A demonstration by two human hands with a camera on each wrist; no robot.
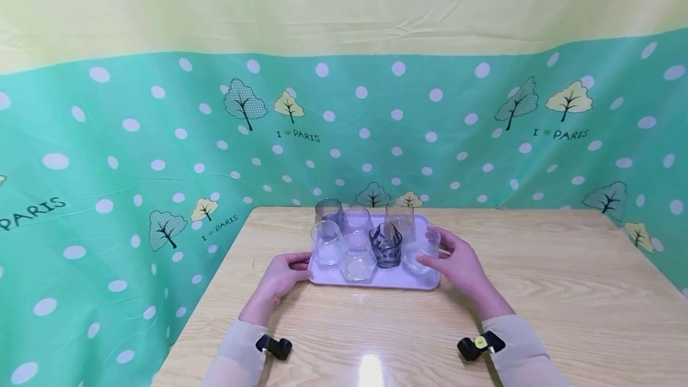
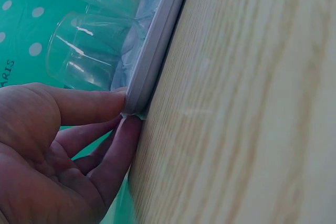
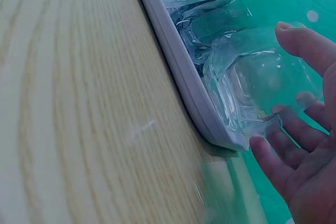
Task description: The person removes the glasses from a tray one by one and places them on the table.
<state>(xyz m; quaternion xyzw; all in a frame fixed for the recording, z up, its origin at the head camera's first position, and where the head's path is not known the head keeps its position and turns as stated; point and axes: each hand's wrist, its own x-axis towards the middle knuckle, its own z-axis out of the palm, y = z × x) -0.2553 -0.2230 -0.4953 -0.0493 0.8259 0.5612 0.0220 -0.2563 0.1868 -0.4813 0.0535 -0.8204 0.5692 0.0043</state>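
Note:
A pale lilac tray [image 1: 376, 280] carries several drinking glasses. My left hand [image 1: 283, 278] pinches its left edge; in the left wrist view the thumb [image 2: 94, 107] lies at the rim and fingertips meet the underside. At the tray's right end my right hand [image 1: 458, 260] holds an upright clear glass [image 1: 412, 264], thumb on one side and fingers on the other. In the right wrist view this clear glass [image 3: 252, 80] stands at the tray corner, with the little finger close to the tray rim. Beside it is a dark patterned glass [image 1: 386, 248].
A faceted clear glass [image 1: 358, 267] and another clear glass [image 1: 327, 246] stand along the tray's front left. Behind them are a grey glass [image 1: 328, 209], a pinkish glass [image 1: 357, 218] and a brownish one [image 1: 399, 214]. The wooden table [image 1: 543, 267] ends against a green patterned cloth [image 1: 376, 136].

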